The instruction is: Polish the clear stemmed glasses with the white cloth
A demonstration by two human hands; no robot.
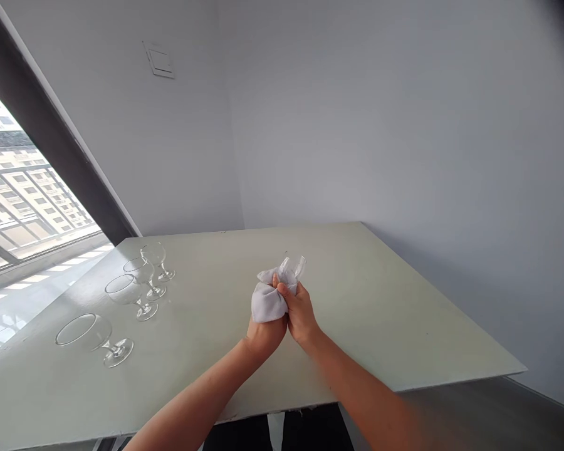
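A white cloth (269, 303) is bunched between my hands above the middle of the table. My left hand (266, 336) is closed on it, with the fingers mostly covered by the folds. Out of the top of the cloth pokes a clear drinking glass (299, 268), its lower part hidden. My right hand (302, 314) wraps round the glass and the cloth from the right, thumb pressed near the left fingers. Both hands touch each other at the wrists.
Several clear stemmed glasses stand in a row on the left, the nearest glass (117, 352) closest to the front edge. The pale table (380, 326) reaches the grey wall (380, 125) behind. A window (23, 194) is at far left.
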